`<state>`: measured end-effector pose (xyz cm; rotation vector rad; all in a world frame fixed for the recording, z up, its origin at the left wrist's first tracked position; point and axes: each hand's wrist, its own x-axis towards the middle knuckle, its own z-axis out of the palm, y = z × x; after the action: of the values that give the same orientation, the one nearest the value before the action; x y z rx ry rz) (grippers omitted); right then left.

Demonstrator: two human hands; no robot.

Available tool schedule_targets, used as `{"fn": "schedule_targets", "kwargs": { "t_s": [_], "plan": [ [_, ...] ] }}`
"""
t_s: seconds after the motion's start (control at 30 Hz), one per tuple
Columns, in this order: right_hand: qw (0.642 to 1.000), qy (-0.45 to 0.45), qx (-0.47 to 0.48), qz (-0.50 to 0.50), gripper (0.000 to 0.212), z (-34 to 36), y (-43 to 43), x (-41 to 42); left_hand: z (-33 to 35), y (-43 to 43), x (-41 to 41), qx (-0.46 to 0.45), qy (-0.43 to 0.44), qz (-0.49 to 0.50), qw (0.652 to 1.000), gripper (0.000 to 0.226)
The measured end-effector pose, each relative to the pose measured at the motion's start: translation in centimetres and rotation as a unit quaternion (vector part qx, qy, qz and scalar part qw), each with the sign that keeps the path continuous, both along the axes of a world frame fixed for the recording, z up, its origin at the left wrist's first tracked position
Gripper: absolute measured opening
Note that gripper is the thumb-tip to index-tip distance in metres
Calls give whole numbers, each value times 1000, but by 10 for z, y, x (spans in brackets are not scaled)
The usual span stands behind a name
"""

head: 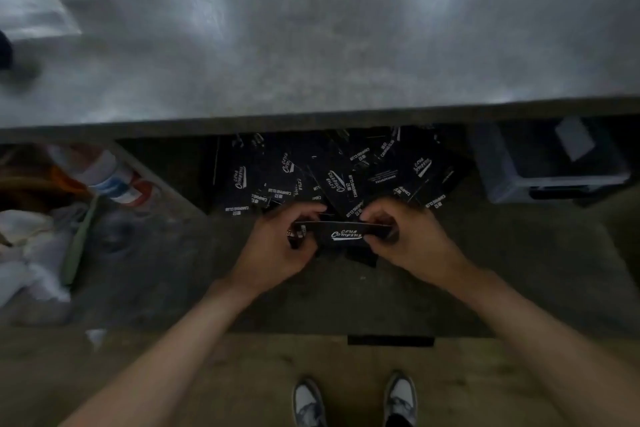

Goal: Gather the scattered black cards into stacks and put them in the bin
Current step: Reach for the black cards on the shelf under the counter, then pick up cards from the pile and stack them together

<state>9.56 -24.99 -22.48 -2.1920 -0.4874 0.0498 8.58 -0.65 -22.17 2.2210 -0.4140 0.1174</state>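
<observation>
Gripping the stack (346, 236) endwise, left hand (277, 250) and right hand (401, 236) should square its edges before adding cards (329, 177)

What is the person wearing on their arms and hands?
Nothing. The left hand and right hand have no gloves, and both forearms are bare to the picture's edge: no sleeves, watch or bracelet show.
</observation>
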Motion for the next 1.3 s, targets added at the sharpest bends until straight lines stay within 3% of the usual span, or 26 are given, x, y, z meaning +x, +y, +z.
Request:
{"fn": "schedule_targets", "kwargs": {
  "t_s": [0.23,0.5,0.63,0.77,0.83,0.97,1.1,1.23,1.3],
  "plan": [
    [993,12,-12,118,27,-31,-6,15,-56,14,18,83,-87,-157,980,35],
    [973,-106,-107,177,22,-35,-8,23,-80,12,19,181,-194,-179,947,27],
    [956,-220,-160,108,19,-25,-17,55,-87,11,16,178,-241,-167,939,20],
    [921,-97,-376,24,44,-24,-30,92,-92,7,10,164,-250,-145,943,18],
    [913,-67,-402,20,56,-29,-31,96,-89,3,7,164,-243,-139,946,17],
    [917,-100,-386,-3,60,-33,-21,92,-76,-10,3,169,-241,-148,944,12],
    [916,-151,-371,12,39,-40,-27,79,-72,-23,-1,164,-255,-136,943,12],
    [928,-287,-237,-8,22,-36,-44,69,-93,-27,-3,135,-253,-116,951,13],
    [948,-281,-150,14,18,-31,-45,62,-95,-20,-4,119,-271,-104,950,15]
  ]
}}
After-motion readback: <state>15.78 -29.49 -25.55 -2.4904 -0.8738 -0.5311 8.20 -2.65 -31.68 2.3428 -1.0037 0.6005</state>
